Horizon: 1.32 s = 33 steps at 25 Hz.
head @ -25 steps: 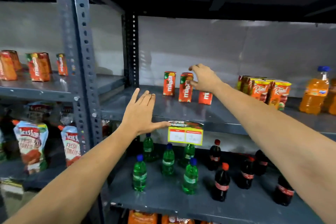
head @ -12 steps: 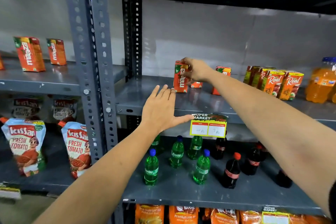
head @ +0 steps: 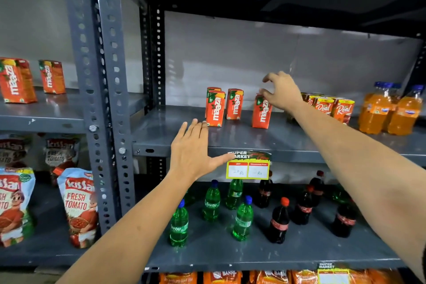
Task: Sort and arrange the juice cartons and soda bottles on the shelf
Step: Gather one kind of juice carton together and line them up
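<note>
Hovering spread over the rightmost Maaza carton, right hand holds nothing; left hand lies flat at the shelf edge, 7 o'clock.

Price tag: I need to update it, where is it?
The price tag hangs on the front edge of the carton shelf, beside the left hand's thumb, above the Sprite bottles.

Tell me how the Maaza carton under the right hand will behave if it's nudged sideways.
The Maaza carton is tall on a narrow base, so it probably tips rather than slides. It looks rigid and boxy, so it won't roll. The right hand is loose at its top, not steadying it.
</note>
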### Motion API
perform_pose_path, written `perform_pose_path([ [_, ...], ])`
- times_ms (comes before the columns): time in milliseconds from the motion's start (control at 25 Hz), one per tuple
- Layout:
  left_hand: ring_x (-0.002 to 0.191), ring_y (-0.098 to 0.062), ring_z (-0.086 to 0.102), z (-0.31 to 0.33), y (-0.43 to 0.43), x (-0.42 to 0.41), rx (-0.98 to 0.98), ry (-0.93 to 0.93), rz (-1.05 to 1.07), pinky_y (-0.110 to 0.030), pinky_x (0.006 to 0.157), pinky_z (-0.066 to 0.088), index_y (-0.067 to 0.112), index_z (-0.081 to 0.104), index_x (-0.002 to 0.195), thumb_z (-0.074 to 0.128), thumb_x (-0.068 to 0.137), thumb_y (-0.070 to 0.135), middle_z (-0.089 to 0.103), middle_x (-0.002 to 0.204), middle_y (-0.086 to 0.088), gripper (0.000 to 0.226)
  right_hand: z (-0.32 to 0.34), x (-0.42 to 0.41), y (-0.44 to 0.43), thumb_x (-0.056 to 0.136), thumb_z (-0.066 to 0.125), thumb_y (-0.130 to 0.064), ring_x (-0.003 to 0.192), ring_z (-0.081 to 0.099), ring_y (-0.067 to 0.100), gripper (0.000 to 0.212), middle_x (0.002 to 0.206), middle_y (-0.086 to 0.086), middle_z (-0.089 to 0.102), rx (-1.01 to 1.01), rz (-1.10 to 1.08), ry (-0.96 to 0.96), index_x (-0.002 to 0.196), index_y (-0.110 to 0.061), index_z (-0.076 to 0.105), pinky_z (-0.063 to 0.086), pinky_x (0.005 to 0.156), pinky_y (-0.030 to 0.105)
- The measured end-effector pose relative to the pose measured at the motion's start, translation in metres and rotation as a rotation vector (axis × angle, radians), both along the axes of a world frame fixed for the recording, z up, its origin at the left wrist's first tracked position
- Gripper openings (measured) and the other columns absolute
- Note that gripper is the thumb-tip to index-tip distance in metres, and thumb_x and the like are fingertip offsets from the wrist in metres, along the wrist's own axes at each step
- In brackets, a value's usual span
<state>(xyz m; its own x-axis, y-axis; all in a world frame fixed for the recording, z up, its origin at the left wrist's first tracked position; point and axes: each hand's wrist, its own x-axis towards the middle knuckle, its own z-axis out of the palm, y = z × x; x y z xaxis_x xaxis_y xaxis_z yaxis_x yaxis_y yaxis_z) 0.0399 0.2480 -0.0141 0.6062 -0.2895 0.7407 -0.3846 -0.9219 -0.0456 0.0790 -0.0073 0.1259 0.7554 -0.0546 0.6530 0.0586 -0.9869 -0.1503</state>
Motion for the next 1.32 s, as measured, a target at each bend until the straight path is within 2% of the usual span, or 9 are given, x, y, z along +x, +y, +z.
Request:
perform_pose_path([
  [120, 0.129, -0.021, 0.05, -0.003, -0.009, -0.004, -0.064, 0.019, -0.018, -0.04, 0.109, 0.034, 0.001, 0.054, 0.128, 0.022, 0.066, 0.091, 0.06, 0.13, -0.013, 0.114, -0.017, -0.005, -0.026, 0.084, 0.067, -0.032, 0.122, 0.048, 0.036, 0.054, 0.124, 0.02, 0.055, 0.096, -0.002, 0.138, 0.13, -0.014, 0.047, 0.041, 0.1, 0.041],
  [240, 0.127, -0.021, 0.051, -0.003, -0.03, -0.007, -0.042, 0.033, -0.053, -0.039, 0.11, 0.033, 0.002, 0.055, 0.127, 0.025, 0.066, 0.091, 0.061, 0.129, -0.011, 0.112, -0.032, -0.005, -0.028, 0.087, 0.065, -0.016, 0.106, 0.057, 0.028, 0.053, 0.12, 0.016, 0.059, 0.43, 0.169, 0.301, 0.134, -0.014, 0.04, 0.049, 0.089, 0.039],
  [360, 0.123, -0.021, 0.055, -0.002, -0.043, -0.009, -0.077, 0.026, -0.043, -0.037, 0.108, 0.035, 0.003, 0.059, 0.123, 0.029, 0.069, 0.089, 0.064, 0.125, -0.011, 0.106, -0.035, -0.003, -0.026, 0.089, 0.06, -0.004, 0.103, 0.061, 0.033, 0.051, 0.118, 0.026, 0.06, 0.618, 0.273, 0.291, 0.134, -0.014, 0.038, 0.055, 0.085, 0.047],
  [600, 0.128, -0.02, 0.05, -0.004, -0.043, -0.005, -0.062, 0.018, -0.018, -0.036, 0.113, 0.027, 0.004, 0.054, 0.129, 0.02, 0.07, 0.09, 0.059, 0.132, -0.01, 0.11, -0.031, 0.006, -0.001, 0.088, 0.062, -0.005, 0.098, 0.059, 0.025, 0.054, 0.105, 0.016, 0.057, 0.568, 0.429, 0.363, 0.135, -0.016, 0.038, 0.057, 0.08, 0.042],
  [760, 0.129, -0.019, 0.049, -0.003, -0.043, -0.006, -0.082, 0.022, -0.019, -0.035, 0.114, 0.021, 0.004, 0.053, 0.129, 0.017, 0.069, 0.09, 0.059, 0.132, -0.009, 0.111, -0.033, 0.018, 0.007, 0.089, 0.063, -0.015, 0.1, 0.062, 0.03, 0.057, 0.112, 0.02, 0.06, 0.449, 0.408, 0.335, 0.138, -0.023, 0.035, 0.057, 0.086, 0.049],
  [920, 0.131, -0.018, 0.044, 0.014, -0.04, -0.011, -0.229, 0.116, -0.143, -0.04, 0.117, 0.021, 0.011, 0.043, 0.137, 0.029, 0.069, 0.088, 0.052, 0.14, -0.005, 0.104, -0.056, 0.017, -0.003, 0.081, 0.072, -0.027, 0.107, 0.058, 0.021, 0.067, 0.119, 0.01, 0.059, 0.633, 0.466, 0.225, 0.137, -0.029, 0.033, 0.052, 0.088, 0.038],
  [1080, 0.115, -0.017, 0.054, 0.067, -0.031, 0.015, -0.989, 0.454, -0.462, -0.033, 0.096, 0.046, 0.015, 0.036, 0.139, 0.079, 0.071, 0.039, 0.053, 0.133, -0.005, 0.084, -0.073, 0.028, -0.01, 0.08, 0.074, -0.017, 0.12, 0.054, 0.029, 0.069, 0.124, 0.012, 0.054, 0.937, 0.589, 0.222, 0.135, -0.029, 0.035, 0.053, 0.094, 0.048],
  [1200, 0.118, -0.02, 0.053, 0.085, -0.027, 0.053, -0.943, 0.498, -0.374, -0.032, 0.094, 0.045, 0.015, 0.035, 0.138, 0.084, 0.069, 0.022, 0.054, 0.131, -0.009, 0.085, -0.07, 0.031, -0.011, 0.082, 0.069, -0.003, 0.12, 0.055, 0.033, 0.058, 0.117, 0.015, 0.054, 1.029, 0.671, 0.28, 0.13, -0.022, 0.041, 0.06, 0.079, 0.036],
  [1320, 0.114, -0.021, 0.053, 0.081, -0.032, 0.078, -0.833, 0.566, -0.359, -0.037, 0.093, 0.049, 0.021, 0.037, 0.136, 0.085, 0.065, 0.015, 0.052, 0.133, -0.008, 0.086, -0.071, 0.033, -0.011, 0.081, 0.07, -0.002, 0.118, 0.055, 0.029, 0.053, 0.117, 0.013, 0.055, 1.003, 0.688, 0.304, 0.121, -0.025, 0.045, 0.058, 0.078, 0.037],
])
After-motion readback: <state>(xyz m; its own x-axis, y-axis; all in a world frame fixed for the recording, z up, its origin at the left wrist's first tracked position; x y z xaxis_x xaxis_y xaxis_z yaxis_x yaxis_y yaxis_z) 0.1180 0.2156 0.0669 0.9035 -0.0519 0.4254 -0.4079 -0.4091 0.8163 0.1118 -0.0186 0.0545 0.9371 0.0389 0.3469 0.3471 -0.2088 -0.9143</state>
